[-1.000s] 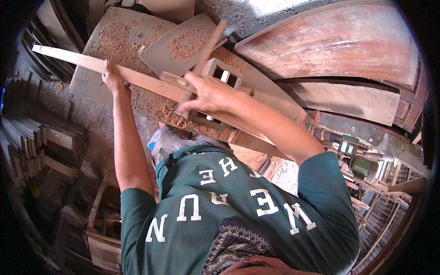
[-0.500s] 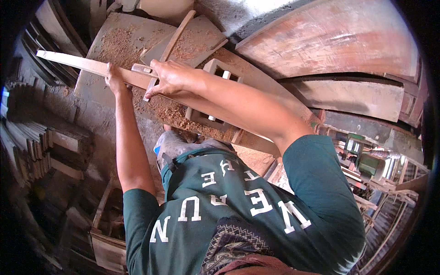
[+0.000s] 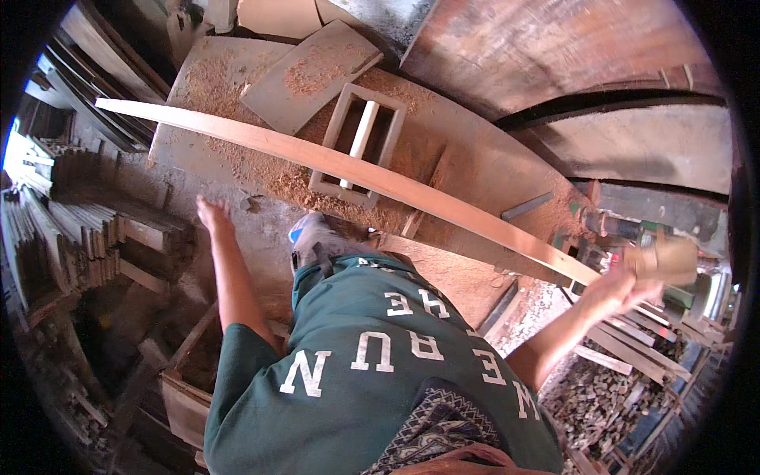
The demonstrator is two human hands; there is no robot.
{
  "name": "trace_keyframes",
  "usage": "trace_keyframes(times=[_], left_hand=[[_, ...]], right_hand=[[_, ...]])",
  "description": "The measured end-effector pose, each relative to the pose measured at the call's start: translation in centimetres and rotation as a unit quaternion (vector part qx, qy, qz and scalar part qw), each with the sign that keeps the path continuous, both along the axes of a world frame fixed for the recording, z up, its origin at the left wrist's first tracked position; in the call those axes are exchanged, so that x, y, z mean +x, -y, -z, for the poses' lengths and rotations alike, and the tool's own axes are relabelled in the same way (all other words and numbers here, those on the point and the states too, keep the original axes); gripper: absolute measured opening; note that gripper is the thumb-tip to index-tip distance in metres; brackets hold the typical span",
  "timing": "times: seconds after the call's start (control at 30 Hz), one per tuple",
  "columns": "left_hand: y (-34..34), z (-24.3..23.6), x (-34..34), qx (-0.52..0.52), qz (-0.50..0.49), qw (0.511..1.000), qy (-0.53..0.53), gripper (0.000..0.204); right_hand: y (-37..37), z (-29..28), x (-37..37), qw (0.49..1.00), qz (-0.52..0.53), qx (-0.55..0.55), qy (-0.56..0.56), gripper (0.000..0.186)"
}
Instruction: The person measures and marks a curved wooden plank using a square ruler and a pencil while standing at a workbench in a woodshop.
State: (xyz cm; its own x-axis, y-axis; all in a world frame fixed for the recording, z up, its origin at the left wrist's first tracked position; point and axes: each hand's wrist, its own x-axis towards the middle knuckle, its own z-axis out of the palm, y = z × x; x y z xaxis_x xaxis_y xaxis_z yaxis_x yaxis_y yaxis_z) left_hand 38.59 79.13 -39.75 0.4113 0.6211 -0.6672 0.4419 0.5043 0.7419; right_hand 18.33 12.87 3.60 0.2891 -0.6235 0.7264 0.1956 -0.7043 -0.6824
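A long, slightly curved wooden board (image 3: 340, 164) runs slantwise across the low workbench top. It passes over a hollow rectangular block frame (image 3: 392, 134) with a white rod (image 3: 363, 134) in its opening. My left hand (image 3: 214, 214) hangs below the board's left part, apart from it, with nothing in it and its fingers loosely apart. Beside the board's right end, my right hand (image 3: 611, 294) is closed on a tan block-shaped thing (image 3: 666, 261). Motion smears that thing, so its exact kind is unclear.
Wood shavings and a loose flat panel (image 3: 305, 75) lie on the workbench (image 3: 467, 174). A dark strip (image 3: 526, 206) rests at its right. Large panels (image 3: 554, 63) lean beyond. Stacked boards (image 3: 71, 222) stand at left; a heap of offcuts (image 3: 609, 408) lies at right.
Both hands have left the board; my right hand swung far right and now holds the tan thing. The wooden strip-like tool it held over the board is gone from there. My left hand dropped lower.
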Motion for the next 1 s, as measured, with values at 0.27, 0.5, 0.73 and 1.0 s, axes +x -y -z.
trace_keyframes(times=[0.27, 0.5, 0.73, 1.0], left_hand=[[9.7, 6.6, -18.2, 0.001, 0.353, 0.888, -0.294, 0.042], [14.3, 2.6, -19.7, 0.061, 0.559, 0.803, -0.197, 0.05], [13.4, -2.2, -19.9, 0.134, 0.539, 0.815, -0.162, 0.056], [9.5, -2.6, -25.9, 0.11, 0.618, 0.764, -0.153, 0.031]], right_hand=[[4.2, 20.2, -24.2, 0.891, 0.319, 0.275, -0.167, 0.045], [-2.3, 29.2, -20.7, 0.86, -0.068, 0.172, -0.475, 0.048], [2.4, 36.0, -8.0, 0.834, -0.214, -0.021, -0.507, 0.053], [5.9, 38.2, -3.8, 0.874, -0.273, -0.019, -0.401, 0.05]])
